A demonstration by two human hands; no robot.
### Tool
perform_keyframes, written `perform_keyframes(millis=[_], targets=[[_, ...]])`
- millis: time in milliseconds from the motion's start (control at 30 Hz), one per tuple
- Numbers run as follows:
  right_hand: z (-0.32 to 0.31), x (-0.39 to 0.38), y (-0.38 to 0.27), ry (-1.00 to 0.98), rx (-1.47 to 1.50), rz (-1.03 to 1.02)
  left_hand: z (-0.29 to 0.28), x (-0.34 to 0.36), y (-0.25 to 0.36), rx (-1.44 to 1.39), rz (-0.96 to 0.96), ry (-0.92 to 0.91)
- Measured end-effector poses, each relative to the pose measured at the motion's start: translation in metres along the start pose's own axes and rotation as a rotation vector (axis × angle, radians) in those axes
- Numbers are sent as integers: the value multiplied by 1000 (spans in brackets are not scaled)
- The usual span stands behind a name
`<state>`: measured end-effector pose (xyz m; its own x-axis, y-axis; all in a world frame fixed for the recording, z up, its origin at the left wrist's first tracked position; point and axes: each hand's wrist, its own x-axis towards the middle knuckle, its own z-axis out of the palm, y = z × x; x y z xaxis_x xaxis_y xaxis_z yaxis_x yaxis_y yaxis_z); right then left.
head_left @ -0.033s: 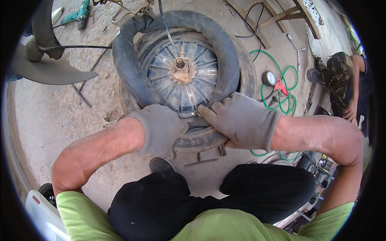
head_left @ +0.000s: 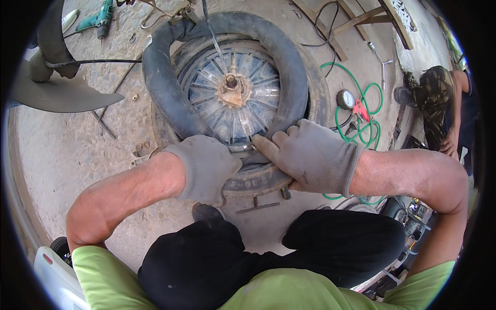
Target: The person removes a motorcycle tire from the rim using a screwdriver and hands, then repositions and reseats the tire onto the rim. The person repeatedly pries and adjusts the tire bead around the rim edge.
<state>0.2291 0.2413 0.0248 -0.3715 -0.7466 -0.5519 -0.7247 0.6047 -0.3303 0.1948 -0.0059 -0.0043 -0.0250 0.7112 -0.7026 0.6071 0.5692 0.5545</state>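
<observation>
A black inner tube (head_left: 292,72) lies loosely over a dusty tyre (head_left: 250,184), which surrounds a wheel with a ribbed hub (head_left: 227,116) and a rusty threaded axle (head_left: 231,81). My left hand (head_left: 204,164), in a grey glove, is closed on the tube at the near side of the wheel. Opposite it, my right hand (head_left: 310,155), gloved alike, grips the same near stretch of tube, with its thumb pointing toward the hub's edge. The fingertips of both hands are hidden under the gloves' backs and the rubber.
Left of the wheel stands a curved grey fender (head_left: 67,93), with a teal power drill (head_left: 103,19) beyond. To the right lie a pressure gauge (head_left: 345,99) with a green hose (head_left: 380,103), and a lug wrench (head_left: 383,67). Another person's hand (head_left: 450,142) shows at far right.
</observation>
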Motion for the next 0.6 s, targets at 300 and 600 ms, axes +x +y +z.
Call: perform_keyframes(millis=[300,600], targets=[[-23,24,5,-178,144,26,21,-8,-14,-81,103,159],[-25,28,12,-320,267,20,36,-11,-22,-175,172,281]])
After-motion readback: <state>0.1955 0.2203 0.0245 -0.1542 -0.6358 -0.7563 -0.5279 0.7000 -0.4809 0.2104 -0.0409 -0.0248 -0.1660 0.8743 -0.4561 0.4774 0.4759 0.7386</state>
